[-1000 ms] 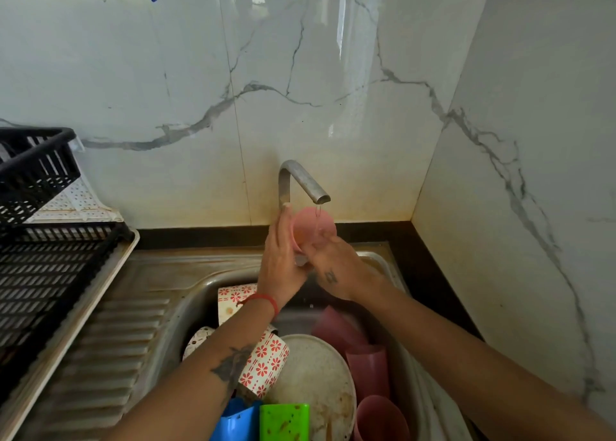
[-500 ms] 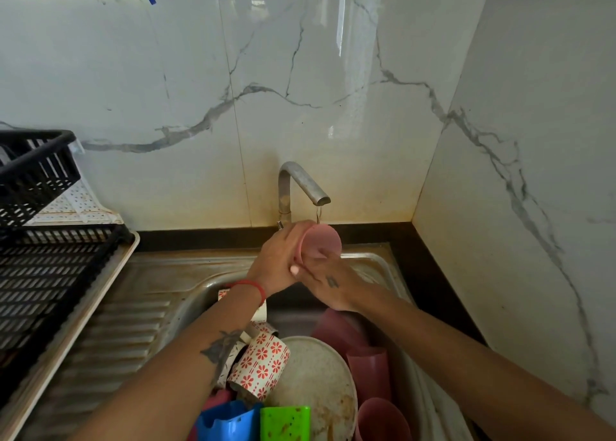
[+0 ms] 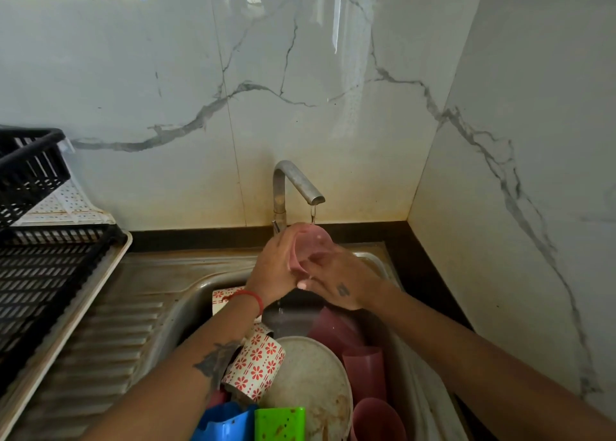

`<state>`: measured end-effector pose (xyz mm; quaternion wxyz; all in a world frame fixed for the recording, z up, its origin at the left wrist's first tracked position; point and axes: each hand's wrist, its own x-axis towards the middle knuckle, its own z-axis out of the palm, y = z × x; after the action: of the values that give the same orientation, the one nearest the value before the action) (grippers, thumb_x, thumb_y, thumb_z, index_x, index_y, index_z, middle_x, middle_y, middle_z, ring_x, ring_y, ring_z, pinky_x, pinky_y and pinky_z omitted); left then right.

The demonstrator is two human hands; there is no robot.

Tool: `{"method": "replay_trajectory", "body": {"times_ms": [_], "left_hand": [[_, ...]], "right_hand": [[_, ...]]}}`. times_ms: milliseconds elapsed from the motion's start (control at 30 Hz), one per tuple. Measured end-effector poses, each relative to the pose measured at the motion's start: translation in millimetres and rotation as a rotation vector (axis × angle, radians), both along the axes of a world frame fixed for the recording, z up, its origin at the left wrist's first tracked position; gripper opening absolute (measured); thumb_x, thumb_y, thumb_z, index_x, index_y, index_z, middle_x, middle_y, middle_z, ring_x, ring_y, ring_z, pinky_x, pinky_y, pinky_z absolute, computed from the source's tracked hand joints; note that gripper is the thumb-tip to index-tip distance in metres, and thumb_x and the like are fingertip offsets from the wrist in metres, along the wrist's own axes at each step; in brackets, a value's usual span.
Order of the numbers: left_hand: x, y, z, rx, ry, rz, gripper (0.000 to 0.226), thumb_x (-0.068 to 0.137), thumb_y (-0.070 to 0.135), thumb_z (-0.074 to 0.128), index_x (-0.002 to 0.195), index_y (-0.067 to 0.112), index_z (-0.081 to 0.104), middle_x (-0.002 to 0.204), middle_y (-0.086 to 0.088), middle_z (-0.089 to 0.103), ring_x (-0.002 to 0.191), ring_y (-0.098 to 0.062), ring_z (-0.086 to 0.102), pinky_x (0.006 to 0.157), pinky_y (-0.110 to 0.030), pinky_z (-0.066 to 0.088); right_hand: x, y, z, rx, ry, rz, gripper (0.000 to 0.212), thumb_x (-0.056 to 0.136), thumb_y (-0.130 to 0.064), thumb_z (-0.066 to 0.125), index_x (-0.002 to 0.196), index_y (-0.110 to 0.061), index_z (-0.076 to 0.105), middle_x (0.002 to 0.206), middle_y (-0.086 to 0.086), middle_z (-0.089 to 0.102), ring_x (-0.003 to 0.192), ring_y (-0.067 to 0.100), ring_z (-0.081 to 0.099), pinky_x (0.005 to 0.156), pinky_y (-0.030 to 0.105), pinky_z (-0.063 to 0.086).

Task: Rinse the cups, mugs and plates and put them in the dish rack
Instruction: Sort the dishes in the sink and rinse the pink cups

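Pink cup (image 3: 308, 244) at frame centre under tap (image 3: 298, 184), mouth tilted toward you. Your L hand (image 3: 276, 270) wraps its side; R hand (image 3: 336, 280) fingers curl inside, rubbing. Rack (image 3: 43, 267) sits far left, so L hand nearer; carry cup leftward.

Cup (image 3: 311, 244) held under tap (image 3: 293, 187) over sink (image 3: 200, 294), plate (image 3: 310, 377) and mugs (image 3: 255, 367) in sink, rack (image 3: 40, 274) left on drainboard (image 3: 110, 334).

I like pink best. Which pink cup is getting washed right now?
The pink cup held in both hands under the faucet; the other pink cups lie in the sink.
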<state>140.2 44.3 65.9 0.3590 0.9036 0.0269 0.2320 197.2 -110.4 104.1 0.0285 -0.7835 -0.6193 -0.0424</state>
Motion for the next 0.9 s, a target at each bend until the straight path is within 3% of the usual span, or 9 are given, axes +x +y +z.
{"method": "replay_trajectory", "body": {"times_ms": [67, 200, 267, 433, 533, 667, 733, 800, 900], "left_hand": [[2.8, -1.1, 2.0, -0.021, -0.002, 0.005, 0.078, 0.068, 0.023, 0.085, 0.132, 0.03, 0.041, 0.133, 0.002, 0.051, 0.12, -0.013, 0.047, 0.093, -0.02, 0.037], [6.0, -10.6, -0.5, -0.167, -0.039, 0.004, 0.063, 0.08, 0.019, 0.075, 0.132, 0.029, 0.041, 0.129, 0.002, 0.054, 0.119, -0.016, 0.052, 0.096, -0.032, 0.048], [4.2, -4.7, -3.2, -0.127, 0.01, -0.032, 0.066, 0.081, 0.013, 0.074, 0.136, 0.026, 0.04, 0.133, -0.001, 0.053, 0.122, -0.021, 0.051, 0.099, -0.035, 0.047], [1.3, 7.8, 6.2, -0.024, 0.181, -0.143, 0.085, 0.064, 0.022, 0.087, 0.133, 0.032, 0.039, 0.135, 0.007, 0.048, 0.126, -0.016, 0.044, 0.102, -0.039, 0.044], [1.3, -5.6, 2.0, -0.109, 0.015, 0.058, 0.087, 0.064, 0.023, 0.088, 0.135, 0.026, 0.038, 0.139, 0.003, 0.044, 0.126, -0.014, 0.041, 0.102, -0.035, 0.041], [2.3, -15.6, -2.3, -0.171, -0.02, 0.107, 0.073, 0.075, 0.027, 0.079, 0.136, 0.023, 0.04, 0.134, 0.001, 0.051, 0.122, -0.018, 0.05, 0.098, -0.038, 0.048], [1.8, -7.3, -0.3, -0.122, 0.025, 0.077, 0.074, 0.073, 0.028, 0.081, 0.135, 0.025, 0.041, 0.133, 0.001, 0.053, 0.121, -0.017, 0.051, 0.098, -0.035, 0.046], [-0.2, -1.2, 0.0, -0.075, 0.051, 0.053, 0.08, 0.068, 0.028, 0.085, 0.135, 0.025, 0.041, 0.134, 0.001, 0.052, 0.121, -0.017, 0.05, 0.096, -0.03, 0.042], [-3.6, -6.6, -1.9, -0.102, 0.031, 0.059, 0.079, 0.069, 0.026, 0.084, 0.135, 0.025, 0.041, 0.134, 0.0, 0.052, 0.121, -0.017, 0.049, 0.096, -0.031, 0.043]], "right_hand": [[10.7, -3.9, 5.3, -0.121, -0.17, -0.017, 0.046, 0.104, -0.039, 0.025, 0.141, -0.019, 0.042, 0.14, 0.003, 0.05, 0.134, 0.019, 0.041, 0.117, 0.037, 0.017], [-22.4, 22.6, -3.8, 0.296, 0.296, -0.295, 0.04, 0.104, -0.031, 0.029, 0.132, -0.01, 0.048, 0.114, 0.013, 0.063, 0.107, 0.025, 0.059, 0.101, 0.037, 0.042], [-31.8, 24.1, -11.8, 0.279, 0.399, -0.321, 0.035, 0.104, -0.025, 0.032, 0.129, -0.006, 0.047, 0.099, 0.016, 0.066, 0.089, 0.029, 0.064, 0.086, 0.039, 0.051], [-3.6, -8.8, -10.0, -0.097, -0.142, -0.11, 0.048, 0.097, -0.013, 0.047, 0.143, -0.014, 0.037, 0.14, 0.007, 0.05, 0.132, 0.023, 0.041, 0.119, 0.035, 0.016], [-7.2, 0.8, -9.7, 0.043, -0.074, -0.215, 0.046, 0.094, -0.011, 0.05, 0.139, -0.014, 0.041, 0.131, 0.006, 0.055, 0.125, 0.022, 0.048, 0.113, 0.035, 0.028], [-21.0, 14.5, -15.6, 0.266, 0.188, -0.235, 0.033, 0.095, -0.011, 0.05, 0.128, -0.009, 0.047, 0.108, 0.01, 0.064, 0.097, 0.024, 0.062, 0.084, 0.031, 0.049], [-18.1, 6.1, -13.2, 0.202, 0.178, -0.137, 0.037, 0.101, -0.023, 0.043, 0.135, -0.009, 0.042, 0.119, 0.011, 0.061, 0.108, 0.025, 0.059, 0.097, 0.033, 0.045], [-3.1, -4.7, -8.4, 0.01, 0.004, -0.089, 0.045, 0.103, -0.037, 0.032, 0.14, -0.013, 0.04, 0.134, 0.007, 0.054, 0.126, 0.021, 0.047, 0.115, 0.036, 0.025], [-2.5, 0.5, -6.3, 0.002, 0.026, -0.183, 0.043, 0.103, -0.038, 0.03, 0.131, -0.015, 0.052, 0.127, 0.005, 0.059, 0.123, 0.019, 0.049, 0.117, 0.038, 0.017]]}}
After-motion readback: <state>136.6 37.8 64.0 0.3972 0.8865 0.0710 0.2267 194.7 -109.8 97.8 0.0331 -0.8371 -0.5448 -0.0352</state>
